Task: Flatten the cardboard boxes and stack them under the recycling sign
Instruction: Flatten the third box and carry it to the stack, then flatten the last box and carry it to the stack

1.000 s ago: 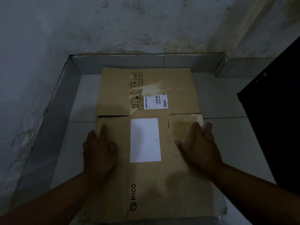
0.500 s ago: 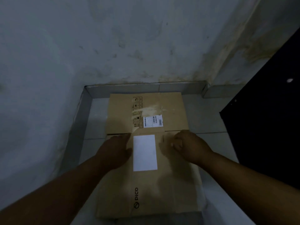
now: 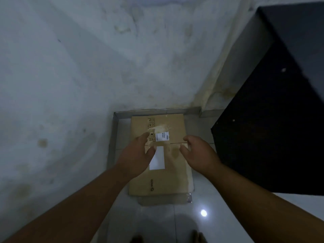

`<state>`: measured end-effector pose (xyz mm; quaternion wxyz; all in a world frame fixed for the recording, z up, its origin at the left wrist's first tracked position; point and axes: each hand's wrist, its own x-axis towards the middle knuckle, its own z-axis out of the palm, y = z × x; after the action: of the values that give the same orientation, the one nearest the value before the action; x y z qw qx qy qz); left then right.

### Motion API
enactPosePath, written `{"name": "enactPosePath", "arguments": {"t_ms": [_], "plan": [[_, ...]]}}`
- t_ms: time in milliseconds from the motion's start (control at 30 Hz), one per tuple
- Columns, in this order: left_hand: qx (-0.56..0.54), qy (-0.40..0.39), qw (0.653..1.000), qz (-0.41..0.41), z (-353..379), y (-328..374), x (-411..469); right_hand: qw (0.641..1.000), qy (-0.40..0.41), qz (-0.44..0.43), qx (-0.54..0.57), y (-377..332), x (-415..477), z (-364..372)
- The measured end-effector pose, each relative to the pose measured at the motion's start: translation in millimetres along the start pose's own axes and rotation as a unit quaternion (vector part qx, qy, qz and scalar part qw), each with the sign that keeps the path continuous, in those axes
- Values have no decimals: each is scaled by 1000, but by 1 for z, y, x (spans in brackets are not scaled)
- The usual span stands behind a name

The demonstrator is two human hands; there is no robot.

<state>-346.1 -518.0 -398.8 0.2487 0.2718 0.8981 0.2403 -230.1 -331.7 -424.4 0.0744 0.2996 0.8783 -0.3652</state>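
Observation:
A flattened brown cardboard box (image 3: 177, 174) lies on the tiled floor in the wall corner, with a white label and a small shipping sticker on its upper face. Another flat sheet (image 3: 164, 200) sticks out beneath its near edge. My left hand (image 3: 138, 153) hovers above the box's left half, fingers spread, holding nothing. Over the right half my right hand (image 3: 198, 153) is raised too, fingers loosely curled and empty. Both hands are off the cardboard. No recycling sign is in view.
Stained white walls (image 3: 87, 76) meet in the corner behind the box, with a grey skirting (image 3: 157, 111) along the floor. A large black cabinet (image 3: 273, 128) stands at the right. The glossy floor (image 3: 203, 213) reflects a light; my feet show at the bottom edge.
Both hands have lifted off the flattened box, where they pressed a second ago. The view has risen and pulled back, so the box looks smaller and more wall shows.

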Motion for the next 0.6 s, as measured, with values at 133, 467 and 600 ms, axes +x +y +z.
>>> {"name": "enactPosePath", "arguments": {"t_ms": [133, 467, 600], "plan": [[25, -22, 999, 6, -48, 69, -63, 1000, -9, 10, 17, -28, -65, -64], [18, 2, 999, 31, -90, 183, -192, 998, -16, 24, 59, -68, -222, -178], [9, 8, 998, 61, -90, 214, -239, 998, 8, 23, 50, -65, -289, -202]]}}
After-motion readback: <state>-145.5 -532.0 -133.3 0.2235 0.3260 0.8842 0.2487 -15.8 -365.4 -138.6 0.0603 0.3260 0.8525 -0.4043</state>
